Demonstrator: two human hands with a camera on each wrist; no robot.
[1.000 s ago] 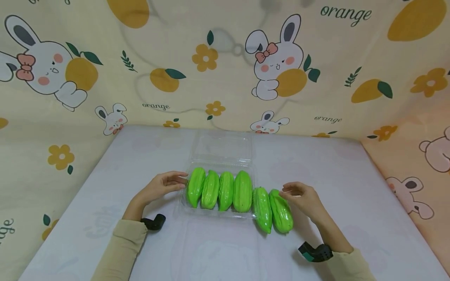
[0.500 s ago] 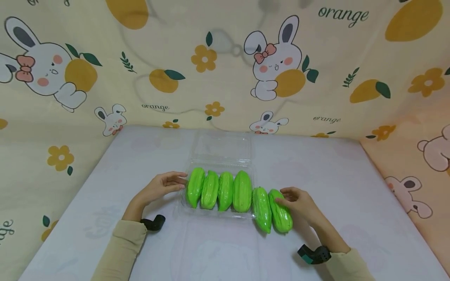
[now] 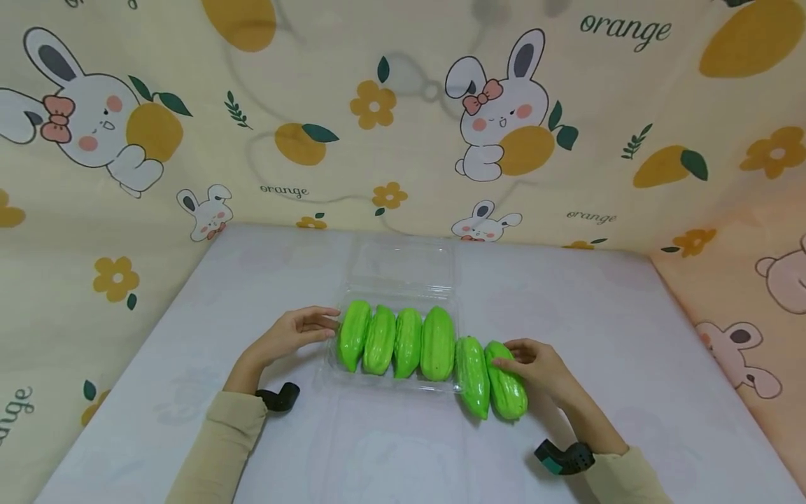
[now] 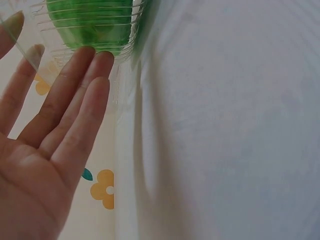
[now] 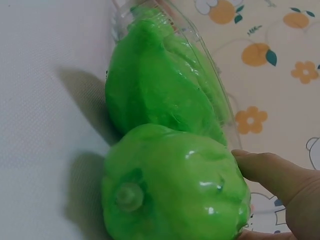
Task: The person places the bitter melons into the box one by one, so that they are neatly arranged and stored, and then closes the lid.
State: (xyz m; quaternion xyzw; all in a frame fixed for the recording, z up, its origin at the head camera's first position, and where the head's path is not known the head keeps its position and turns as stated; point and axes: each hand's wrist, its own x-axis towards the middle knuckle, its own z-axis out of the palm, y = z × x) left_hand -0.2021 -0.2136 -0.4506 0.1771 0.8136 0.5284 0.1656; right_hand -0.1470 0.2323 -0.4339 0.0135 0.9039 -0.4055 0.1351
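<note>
Several glossy green gourd-like vegetables with ribbed sides lie in and beside a clear plastic box. In the head view the box (image 3: 397,381) holds a row of them, including a gourd (image 3: 437,343) at its right end. My left hand (image 3: 296,332), its fingers nearly straight, touches the box's left side; the left wrist view shows the fingertips (image 4: 102,60) against the ribbed wall. To the right of the box lie two more gourds: one gourd (image 3: 472,378) against its edge and an outer gourd (image 3: 506,392). My right hand (image 3: 535,367) grips the outer gourd's upper end between thumb and fingers.
The box's clear lid (image 3: 399,262) lies open toward the back. A pale cloth (image 3: 264,448) covers the table. A printed curtain (image 3: 415,154) with rabbits and oranges stands behind and at both sides. Each wrist wears a black device, such as the right wrist camera (image 3: 567,458).
My right hand has come down and left onto the outer gourd, the thumb now lying on it. My left hand and the gourds have stayed in place.
</note>
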